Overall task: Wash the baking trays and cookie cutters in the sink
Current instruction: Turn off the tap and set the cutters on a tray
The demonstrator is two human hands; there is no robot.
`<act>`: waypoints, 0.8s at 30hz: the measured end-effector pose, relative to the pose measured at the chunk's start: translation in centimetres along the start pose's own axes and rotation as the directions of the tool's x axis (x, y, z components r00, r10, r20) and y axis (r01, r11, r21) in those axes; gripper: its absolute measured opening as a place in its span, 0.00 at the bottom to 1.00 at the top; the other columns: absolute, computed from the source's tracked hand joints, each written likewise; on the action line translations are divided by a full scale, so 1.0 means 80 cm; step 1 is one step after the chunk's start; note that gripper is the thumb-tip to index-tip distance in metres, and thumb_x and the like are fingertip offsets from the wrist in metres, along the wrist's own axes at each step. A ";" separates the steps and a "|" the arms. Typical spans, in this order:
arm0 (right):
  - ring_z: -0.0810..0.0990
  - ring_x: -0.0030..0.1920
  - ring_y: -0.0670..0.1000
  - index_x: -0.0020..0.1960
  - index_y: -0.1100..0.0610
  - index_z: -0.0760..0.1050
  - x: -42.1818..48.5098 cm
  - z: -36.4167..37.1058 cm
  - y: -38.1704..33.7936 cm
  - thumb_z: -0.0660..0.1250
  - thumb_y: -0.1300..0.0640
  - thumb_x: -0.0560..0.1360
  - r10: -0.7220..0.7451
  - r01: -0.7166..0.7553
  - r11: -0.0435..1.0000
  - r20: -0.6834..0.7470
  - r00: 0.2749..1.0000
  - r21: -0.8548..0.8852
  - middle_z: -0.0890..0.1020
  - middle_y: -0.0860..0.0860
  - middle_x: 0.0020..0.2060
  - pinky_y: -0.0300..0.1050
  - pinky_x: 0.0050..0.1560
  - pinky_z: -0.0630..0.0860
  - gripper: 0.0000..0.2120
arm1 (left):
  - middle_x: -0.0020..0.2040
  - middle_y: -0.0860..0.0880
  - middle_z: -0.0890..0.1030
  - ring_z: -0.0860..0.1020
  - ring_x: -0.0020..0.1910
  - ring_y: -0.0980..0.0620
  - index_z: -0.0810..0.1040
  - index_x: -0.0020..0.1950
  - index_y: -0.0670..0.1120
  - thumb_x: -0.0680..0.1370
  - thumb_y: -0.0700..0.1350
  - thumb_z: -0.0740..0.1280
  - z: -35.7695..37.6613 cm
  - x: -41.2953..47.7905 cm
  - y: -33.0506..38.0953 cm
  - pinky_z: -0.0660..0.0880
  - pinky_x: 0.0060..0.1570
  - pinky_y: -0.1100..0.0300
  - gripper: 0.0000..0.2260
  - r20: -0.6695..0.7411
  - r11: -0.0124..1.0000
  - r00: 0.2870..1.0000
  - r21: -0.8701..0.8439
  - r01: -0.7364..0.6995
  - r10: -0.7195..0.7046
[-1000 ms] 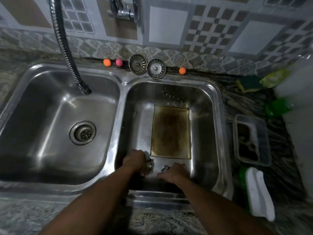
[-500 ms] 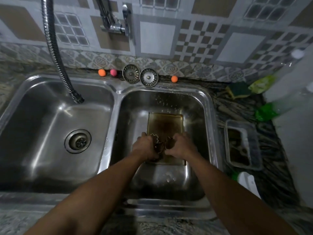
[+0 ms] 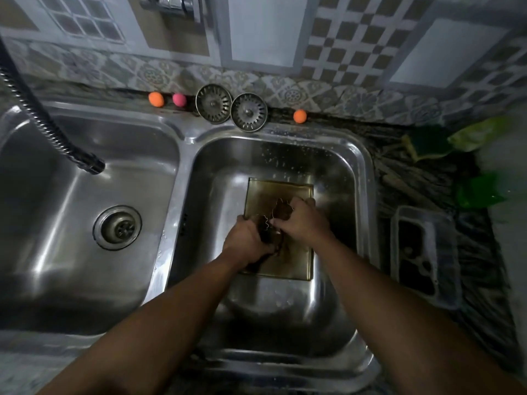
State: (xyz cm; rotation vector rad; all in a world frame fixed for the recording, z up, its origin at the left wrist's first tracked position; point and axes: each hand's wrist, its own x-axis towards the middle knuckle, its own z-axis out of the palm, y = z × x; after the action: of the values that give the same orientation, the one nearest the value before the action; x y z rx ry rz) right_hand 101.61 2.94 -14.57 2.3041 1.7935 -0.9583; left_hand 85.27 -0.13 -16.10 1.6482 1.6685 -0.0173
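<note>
A brown-stained baking tray [image 3: 265, 192] lies flat on the bottom of the right sink basin [image 3: 346, 155]. Over the tray, my left hand [image 3: 245, 242] grips a scalloped metal cookie cutter [image 3: 263, 222]. My right hand [image 3: 302, 220] holds another scalloped cutter [image 3: 281, 208] just beyond it. The two hands are close together and the cutters nearly touch. Fingers hide most of each cutter.
The left basin [image 3: 85, 223] has an open drain, and a flexible metal hose [image 3: 42, 121] hangs over it. Two sink strainers [image 3: 231, 106] and small orange and pink balls sit on the back ledge. A clear plastic container [image 3: 425, 252], a green sponge and a green bottle stand on the right counter.
Both hands rose from the basin's near end with cutters and moved forward over the tray. Since half a second ago my right hand has shifted slightly farther and right.
</note>
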 end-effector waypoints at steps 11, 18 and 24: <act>0.82 0.50 0.57 0.59 0.57 0.77 -0.019 0.044 0.062 0.67 0.61 0.76 0.296 -0.275 0.914 -0.027 0.955 0.299 0.82 0.57 0.52 0.48 0.47 0.80 0.12 | 0.58 0.40 0.80 0.78 0.57 0.41 0.77 0.63 0.41 0.74 0.41 0.69 -0.013 0.011 -0.034 0.76 0.58 0.54 0.18 -0.095 0.996 0.992 -0.044 0.080 -0.084; 0.83 0.48 0.56 0.54 0.57 0.80 -0.026 0.065 0.068 0.68 0.62 0.75 0.284 -0.255 0.948 -0.146 0.948 0.192 0.83 0.55 0.49 0.52 0.46 0.82 0.08 | 0.37 0.50 0.83 0.82 0.37 0.53 0.84 0.45 0.46 0.72 0.39 0.72 -0.008 0.019 -0.042 0.74 0.38 0.65 0.05 -0.062 0.974 0.989 -0.193 0.120 -0.134; 0.83 0.48 0.55 0.54 0.56 0.79 -0.028 0.065 0.073 0.68 0.62 0.76 0.257 -0.218 0.958 -0.224 0.940 0.183 0.83 0.54 0.48 0.50 0.45 0.82 0.08 | 0.35 0.50 0.82 0.76 0.29 0.62 0.83 0.42 0.46 0.72 0.32 0.69 -0.005 0.017 -0.045 0.71 0.29 0.76 0.09 -0.112 0.961 0.986 -0.263 0.088 -0.121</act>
State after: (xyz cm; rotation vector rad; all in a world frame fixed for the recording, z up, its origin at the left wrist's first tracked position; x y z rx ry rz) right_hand 104.38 -2.99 -19.43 2.7687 1.5084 -0.8314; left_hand 82.18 0.62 -18.32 1.3893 1.7694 0.2474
